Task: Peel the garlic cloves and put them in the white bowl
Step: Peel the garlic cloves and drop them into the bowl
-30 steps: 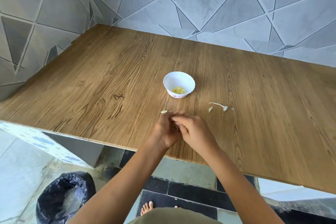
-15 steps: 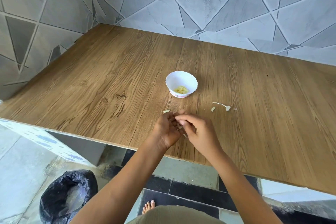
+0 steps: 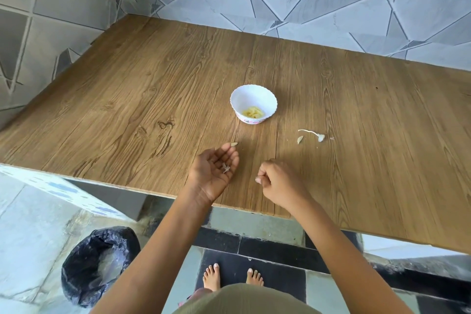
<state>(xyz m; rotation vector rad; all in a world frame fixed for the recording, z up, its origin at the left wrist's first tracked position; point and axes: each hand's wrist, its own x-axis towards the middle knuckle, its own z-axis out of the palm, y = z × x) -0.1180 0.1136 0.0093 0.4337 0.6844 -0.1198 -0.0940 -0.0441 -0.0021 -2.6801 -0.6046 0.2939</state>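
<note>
Bowl has peeled cloves. Left hand slack, skins on palm; right hand pinches a likely clove; loose clove right of bowl remains.

Open tabletop toward bowl, probable peel rightward

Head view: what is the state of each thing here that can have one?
Bowl: upright, holds peeled cloves.
Left hand: palm up, open, skin bits resting on it.
Right hand: curled, pinches a pale bit; clove or not, unclear.
Stem: lies loose on the table, right of the bowl.
Bin: open, black bag inside.
</note>
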